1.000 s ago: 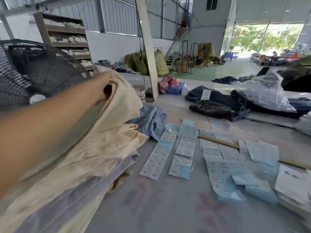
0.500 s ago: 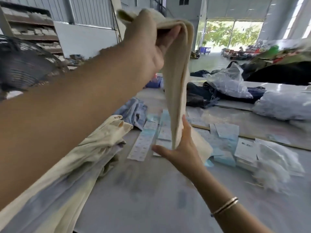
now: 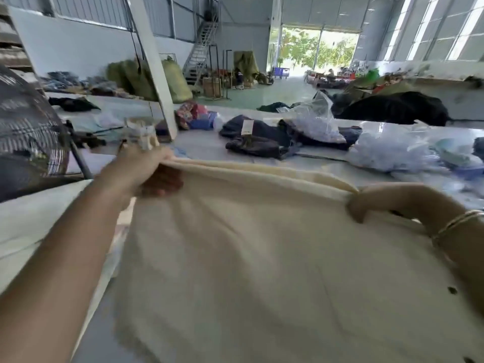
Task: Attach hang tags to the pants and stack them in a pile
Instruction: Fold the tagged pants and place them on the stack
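Note:
Cream pants [image 3: 262,258] are spread wide in front of me and fill the lower middle of the view. My left hand [image 3: 146,171] grips their top edge at the left, fingers curled under the cloth. My right hand [image 3: 377,200], with bangles on the wrist, grips the same edge at the right. The cloth hangs stretched between both hands and hides the hang tags and the table below it. A pale garment [image 3: 28,226] lies at the left, under my left forearm.
A black fan [image 3: 28,132] stands at the left. Dark pants [image 3: 259,140] with a tag lie on the far table [image 3: 199,142], beside clear plastic bags [image 3: 392,150]. A white post [image 3: 154,66] rises behind my left hand. More clothing is heaped at the back right.
The cream pants, held up folded in my left hand before, are now spread out wide. My right hand has moved from the hanging end to the right side of the top edge.

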{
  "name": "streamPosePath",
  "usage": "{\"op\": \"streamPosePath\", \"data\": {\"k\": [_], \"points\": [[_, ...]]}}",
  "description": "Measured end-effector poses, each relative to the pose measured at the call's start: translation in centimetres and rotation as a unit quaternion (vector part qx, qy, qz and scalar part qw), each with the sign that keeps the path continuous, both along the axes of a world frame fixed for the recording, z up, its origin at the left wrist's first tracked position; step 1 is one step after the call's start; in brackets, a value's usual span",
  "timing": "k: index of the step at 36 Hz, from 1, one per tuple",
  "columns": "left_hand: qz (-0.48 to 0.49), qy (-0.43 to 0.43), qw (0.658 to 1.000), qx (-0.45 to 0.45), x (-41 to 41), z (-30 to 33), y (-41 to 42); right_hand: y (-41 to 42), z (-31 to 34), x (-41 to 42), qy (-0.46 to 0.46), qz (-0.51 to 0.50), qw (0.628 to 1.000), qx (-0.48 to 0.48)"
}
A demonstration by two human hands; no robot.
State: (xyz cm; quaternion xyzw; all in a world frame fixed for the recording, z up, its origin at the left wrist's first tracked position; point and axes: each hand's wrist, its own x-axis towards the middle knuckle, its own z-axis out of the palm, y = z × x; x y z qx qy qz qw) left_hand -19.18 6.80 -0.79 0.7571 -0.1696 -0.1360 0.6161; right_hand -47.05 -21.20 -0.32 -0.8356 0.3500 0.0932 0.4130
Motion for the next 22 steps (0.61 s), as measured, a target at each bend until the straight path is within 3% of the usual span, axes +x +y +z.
{"op": "streamPosePath", "data": {"k": [2, 4, 6, 8, 9, 12, 14, 17, 20, 22], "points": [[-0.019, 0.097, 0.994, 0.050, -0.3, -5.9, -0.4, 0.4, -3.5, 1.4, 0.098, 0.027, 0.995, -0.007], [0.021, 0.166, 0.982, 0.092, -0.6, -12.4, -1.3, -0.4, -8.7, 3.4, 0.159, 0.056, 0.984, -0.057], [0.057, 0.168, 0.973, 0.144, -1.1, -17.8, -2.6, -1.0, -13.8, 4.8, 0.152, 0.083, 0.967, -0.188], [0.051, 0.113, 0.969, 0.214, -3.1, -22.1, -4.1, -0.4, -18.5, 5.2, 0.132, 0.052, 0.943, -0.302], [0.016, 0.081, 0.958, 0.276, -4.6, -24.0, -4.7, 0.4, -20.4, 5.4, 0.134, 0.040, 0.948, -0.284], [-0.049, -0.083, 0.876, 0.472, -8.0, -27.8, -5.9, 2.9, -25.0, 5.0, 0.117, 0.037, 0.953, -0.276], [-0.031, -0.147, 0.851, 0.503, -8.9, -28.4, -5.8, 3.7, -25.9, 3.9, 0.071, 0.032, 0.945, -0.317], [-0.011, -0.175, 0.850, 0.497, -9.2, -28.6, -5.9, 3.2, -25.8, 2.0, -0.025, 0.001, 0.946, -0.322], [0.001, -0.193, 0.843, 0.502, -9.1, -28.9, -6.0, 1.0, -25.4, -3.0, -0.062, -0.116, 0.925, -0.356], [0.010, -0.203, 0.842, 0.499, -9.2, -28.8, -6.0, -1.2, -25.1, -7.7, -0.039, -0.237, 0.903, -0.356]]}}
